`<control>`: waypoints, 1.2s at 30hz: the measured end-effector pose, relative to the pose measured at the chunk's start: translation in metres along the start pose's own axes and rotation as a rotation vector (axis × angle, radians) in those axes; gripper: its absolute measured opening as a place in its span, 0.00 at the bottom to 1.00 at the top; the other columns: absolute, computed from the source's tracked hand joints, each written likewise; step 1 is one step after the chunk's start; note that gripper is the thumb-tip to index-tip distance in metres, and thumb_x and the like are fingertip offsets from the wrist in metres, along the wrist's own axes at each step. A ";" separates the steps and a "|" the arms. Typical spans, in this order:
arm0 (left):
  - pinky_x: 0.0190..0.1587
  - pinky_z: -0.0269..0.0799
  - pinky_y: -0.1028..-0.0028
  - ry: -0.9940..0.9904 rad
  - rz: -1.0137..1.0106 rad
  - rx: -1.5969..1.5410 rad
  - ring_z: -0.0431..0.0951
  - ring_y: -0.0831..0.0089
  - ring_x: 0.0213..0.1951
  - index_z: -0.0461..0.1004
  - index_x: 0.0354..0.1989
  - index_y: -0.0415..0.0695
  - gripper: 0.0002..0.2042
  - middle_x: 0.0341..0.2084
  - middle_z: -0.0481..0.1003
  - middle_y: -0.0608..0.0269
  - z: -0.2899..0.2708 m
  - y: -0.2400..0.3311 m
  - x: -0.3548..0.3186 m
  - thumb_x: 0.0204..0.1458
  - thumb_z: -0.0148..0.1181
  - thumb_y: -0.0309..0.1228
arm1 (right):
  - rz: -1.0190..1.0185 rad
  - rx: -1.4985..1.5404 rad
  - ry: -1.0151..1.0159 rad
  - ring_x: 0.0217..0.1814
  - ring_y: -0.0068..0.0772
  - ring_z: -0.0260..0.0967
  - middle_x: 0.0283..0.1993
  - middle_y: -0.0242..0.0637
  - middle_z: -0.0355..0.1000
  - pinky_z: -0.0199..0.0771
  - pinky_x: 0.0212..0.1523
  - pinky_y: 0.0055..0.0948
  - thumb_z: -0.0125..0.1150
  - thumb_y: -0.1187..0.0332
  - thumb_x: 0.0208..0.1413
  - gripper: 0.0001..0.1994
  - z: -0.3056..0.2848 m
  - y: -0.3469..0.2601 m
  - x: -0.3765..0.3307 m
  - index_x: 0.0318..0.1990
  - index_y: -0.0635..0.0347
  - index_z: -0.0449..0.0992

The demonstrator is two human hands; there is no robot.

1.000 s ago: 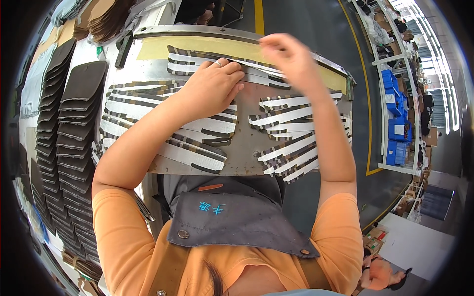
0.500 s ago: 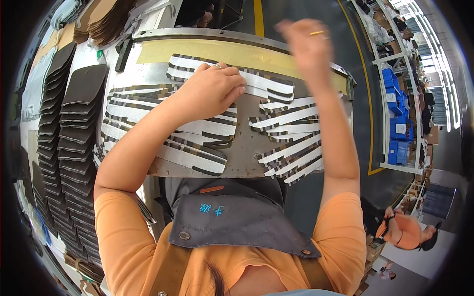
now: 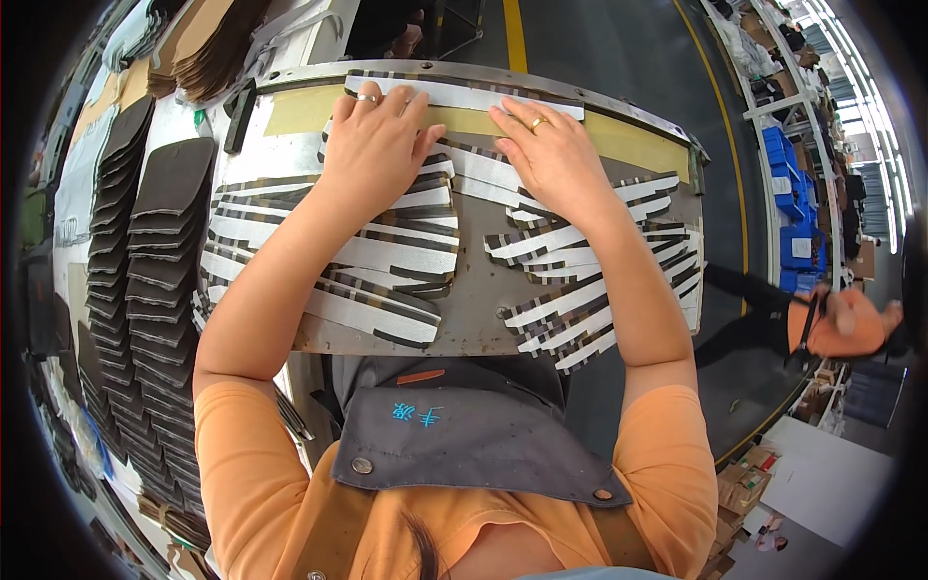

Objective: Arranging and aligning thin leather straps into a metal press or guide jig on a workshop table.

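Both my left hand (image 3: 375,145) and right hand (image 3: 553,155) lie flat, fingers spread and clamping nothing, pressing one long white striped strip (image 3: 464,95) against the yellow band (image 3: 633,140) along the far edge of the grey metal tabletop (image 3: 474,304), probably to keep it straight.

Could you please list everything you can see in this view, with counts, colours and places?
Tray: one, grey metal, centre.
Tape band: one, tan, along the tray's far edge.
Long strip: one, white, on the tape band, under both hands' fingertips.
Striped strips: many, white and dark, fanned in two groups on the tray.
Dark pieces: many, black-brown, stacked in rows at left.
Blue bins: several, right shelving.
Another person: one, orange top, right.
Left hand: ringed, flat on the strips.
Right hand: ringed, flat on the strips.
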State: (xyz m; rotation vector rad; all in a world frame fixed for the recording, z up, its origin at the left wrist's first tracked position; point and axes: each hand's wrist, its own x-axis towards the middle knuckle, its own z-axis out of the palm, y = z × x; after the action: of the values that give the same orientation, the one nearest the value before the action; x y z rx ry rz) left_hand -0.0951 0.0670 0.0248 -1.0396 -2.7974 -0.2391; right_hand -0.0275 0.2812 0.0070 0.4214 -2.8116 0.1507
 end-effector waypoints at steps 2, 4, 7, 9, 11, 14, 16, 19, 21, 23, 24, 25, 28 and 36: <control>0.58 0.56 0.60 0.068 0.053 0.048 0.67 0.56 0.53 0.68 0.51 0.45 0.17 0.51 0.70 0.61 0.012 -0.009 -0.002 0.57 0.49 0.40 | 0.063 -0.018 -0.033 0.62 0.41 0.59 0.60 0.35 0.64 0.61 0.57 0.47 0.48 0.57 0.61 0.19 0.001 0.000 -0.004 0.56 0.51 0.69; 0.58 0.57 0.59 0.134 0.109 0.090 0.66 0.56 0.55 0.68 0.51 0.44 0.17 0.52 0.69 0.61 0.019 -0.014 -0.004 0.58 0.48 0.41 | 0.090 -0.044 -0.047 0.62 0.43 0.59 0.61 0.36 0.63 0.61 0.57 0.47 0.47 0.56 0.61 0.20 -0.002 0.000 -0.007 0.57 0.50 0.68; 0.59 0.56 0.57 0.072 0.079 -0.005 0.64 0.56 0.58 0.67 0.53 0.45 0.18 0.55 0.67 0.58 0.024 -0.015 -0.007 0.59 0.46 0.41 | 0.172 -0.090 -0.122 0.63 0.47 0.58 0.62 0.37 0.62 0.62 0.57 0.47 0.46 0.54 0.61 0.21 -0.011 0.000 -0.012 0.58 0.49 0.67; 0.61 0.54 0.57 0.129 0.092 -0.075 0.62 0.56 0.60 0.65 0.56 0.45 0.20 0.58 0.64 0.56 0.030 -0.016 -0.009 0.59 0.46 0.41 | 0.224 -0.108 -0.180 0.63 0.49 0.58 0.63 0.37 0.62 0.62 0.57 0.47 0.46 0.54 0.61 0.21 -0.012 0.002 -0.013 0.59 0.49 0.66; 0.61 0.54 0.58 0.133 0.105 -0.057 0.62 0.56 0.59 0.65 0.57 0.46 0.20 0.57 0.65 0.56 0.032 -0.017 -0.005 0.59 0.46 0.41 | 0.232 -0.151 -0.133 0.62 0.51 0.59 0.63 0.38 0.62 0.62 0.56 0.47 0.46 0.53 0.61 0.21 -0.009 0.005 -0.013 0.59 0.49 0.66; 0.59 0.56 0.60 0.162 0.118 -0.002 0.64 0.56 0.57 0.64 0.58 0.46 0.20 0.53 0.66 0.55 0.024 -0.013 -0.006 0.59 0.47 0.40 | 0.231 -0.141 -0.130 0.61 0.51 0.60 0.62 0.39 0.62 0.62 0.56 0.47 0.47 0.54 0.60 0.21 -0.009 0.006 -0.011 0.58 0.51 0.67; 0.58 0.57 0.61 0.187 0.117 0.036 0.65 0.57 0.55 0.64 0.58 0.46 0.20 0.51 0.68 0.56 0.020 -0.010 -0.005 0.59 0.47 0.39 | 0.193 -0.147 -0.104 0.60 0.49 0.60 0.62 0.39 0.62 0.62 0.57 0.47 0.48 0.54 0.60 0.21 -0.010 0.009 -0.013 0.57 0.52 0.68; 0.55 0.60 0.61 0.078 0.110 -0.100 0.67 0.57 0.52 0.64 0.58 0.44 0.20 0.48 0.69 0.58 0.018 -0.010 -0.004 0.58 0.48 0.37 | 0.154 -0.104 -0.068 0.58 0.45 0.62 0.59 0.38 0.64 0.63 0.56 0.43 0.50 0.57 0.59 0.20 -0.012 0.007 -0.010 0.55 0.56 0.69; 0.52 0.62 0.63 0.118 0.130 -0.154 0.67 0.57 0.51 0.64 0.57 0.43 0.20 0.49 0.69 0.58 0.018 -0.010 -0.007 0.58 0.48 0.36 | 0.155 -0.010 -0.053 0.54 0.39 0.64 0.53 0.36 0.67 0.66 0.54 0.36 0.51 0.61 0.58 0.18 -0.014 0.005 -0.007 0.53 0.59 0.70; 0.52 0.63 0.64 0.155 0.151 -0.155 0.68 0.57 0.51 0.66 0.54 0.42 0.18 0.49 0.69 0.59 0.017 -0.014 -0.009 0.58 0.49 0.35 | 0.151 -0.018 -0.060 0.53 0.38 0.65 0.52 0.36 0.67 0.67 0.52 0.35 0.51 0.61 0.58 0.18 -0.017 0.002 -0.005 0.53 0.59 0.70; 0.51 0.63 0.63 0.162 0.150 -0.172 0.69 0.56 0.49 0.67 0.50 0.42 0.15 0.47 0.69 0.59 0.016 -0.015 -0.010 0.57 0.49 0.35 | 0.149 -0.028 -0.066 0.51 0.37 0.66 0.51 0.36 0.67 0.68 0.51 0.34 0.51 0.61 0.58 0.17 -0.018 0.000 -0.004 0.52 0.59 0.70; 0.50 0.63 0.62 0.174 0.152 -0.192 0.69 0.56 0.47 0.69 0.47 0.43 0.13 0.45 0.70 0.59 0.015 -0.015 -0.009 0.57 0.50 0.34 | 0.148 -0.036 -0.065 0.51 0.37 0.66 0.51 0.36 0.67 0.68 0.51 0.34 0.51 0.61 0.58 0.17 -0.019 0.000 -0.003 0.52 0.59 0.70; 0.49 0.63 0.61 0.114 0.149 -0.209 0.71 0.56 0.42 0.71 0.38 0.43 0.08 0.40 0.70 0.58 0.002 -0.009 -0.013 0.55 0.52 0.33 | 0.193 -0.049 -0.112 0.50 0.37 0.67 0.51 0.36 0.67 0.69 0.49 0.35 0.51 0.61 0.58 0.17 -0.020 0.001 -0.002 0.53 0.58 0.70; 0.44 0.67 0.62 -0.034 0.107 -0.268 0.71 0.55 0.39 0.73 0.34 0.41 0.08 0.36 0.71 0.57 -0.009 -0.031 -0.013 0.54 0.53 0.33 | 0.280 -0.133 -0.233 0.52 0.44 0.67 0.55 0.40 0.68 0.67 0.52 0.39 0.48 0.58 0.60 0.17 -0.049 0.039 -0.040 0.54 0.49 0.70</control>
State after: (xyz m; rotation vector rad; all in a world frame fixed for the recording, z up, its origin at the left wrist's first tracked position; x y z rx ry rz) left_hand -0.1048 0.0336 0.0282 -1.2554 -2.7822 -0.6020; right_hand 0.0104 0.3361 0.0389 0.0132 -3.0743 -0.0299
